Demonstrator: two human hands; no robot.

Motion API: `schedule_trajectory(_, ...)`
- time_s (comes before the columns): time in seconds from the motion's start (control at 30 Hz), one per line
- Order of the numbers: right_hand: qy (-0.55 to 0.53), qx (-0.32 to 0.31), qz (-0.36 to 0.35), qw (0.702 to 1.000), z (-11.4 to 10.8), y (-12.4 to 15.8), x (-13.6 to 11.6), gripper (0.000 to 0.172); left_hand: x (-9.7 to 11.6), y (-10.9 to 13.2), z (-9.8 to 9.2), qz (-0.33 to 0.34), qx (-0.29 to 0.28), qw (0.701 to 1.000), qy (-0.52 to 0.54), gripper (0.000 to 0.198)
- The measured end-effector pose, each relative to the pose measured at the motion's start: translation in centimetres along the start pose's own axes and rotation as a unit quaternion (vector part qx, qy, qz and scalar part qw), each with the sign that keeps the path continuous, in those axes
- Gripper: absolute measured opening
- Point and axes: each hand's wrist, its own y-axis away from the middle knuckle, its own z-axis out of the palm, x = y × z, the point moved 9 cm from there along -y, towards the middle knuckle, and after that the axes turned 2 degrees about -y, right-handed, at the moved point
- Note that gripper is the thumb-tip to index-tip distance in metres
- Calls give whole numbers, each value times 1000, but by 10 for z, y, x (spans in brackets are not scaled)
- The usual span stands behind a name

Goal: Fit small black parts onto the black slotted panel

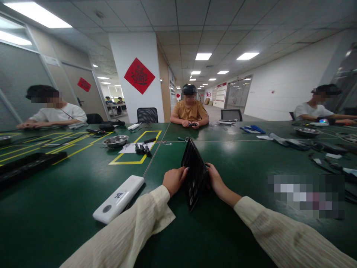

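- black panel (193, 175): stood on its low edge on table (237, 160), dead centre, just ahead of me, tilted. Poss. a slotted tray; view too edge-on to tell.
- L hand (174, 180) + R hand (216, 181): fingers curled tight on opp. sides, prob. to keep it upright.
- white power bank (118, 199) near L sleeve; bare felt to R front.

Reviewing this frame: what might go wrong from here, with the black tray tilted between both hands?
The black flat rectangular tray stands tilted on edge, gripped only at its sides by the left hand and right hand; it may slip onto the green table. The left sleeve lies close to the white oblong plastic device; a sweep might push it.
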Motion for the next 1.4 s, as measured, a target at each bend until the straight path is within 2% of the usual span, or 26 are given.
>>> schedule_trajectory(0.1, -8, -2, -1, 1000, 1, 0, 0, 37, -3, 0, 2, -12, 3, 1000, -2, 43)
schedule_trajectory(0.47, -8, -4, 2, 1000, 1, 3, -2, 35, 2, 3, 0, 20, 10, 1000, 4, 36)
schedule_trajectory(0.9, -3, 5, 2, 1000, 0, 0, -2, 36, 0, 0, 1, 0, -5, 999, 35, 58)
schedule_trajectory(1.4, -8, 0, 5, 1000, 0, 3, -4, 35, 1, 1, 2, -3, -8, 998, 55, 49)
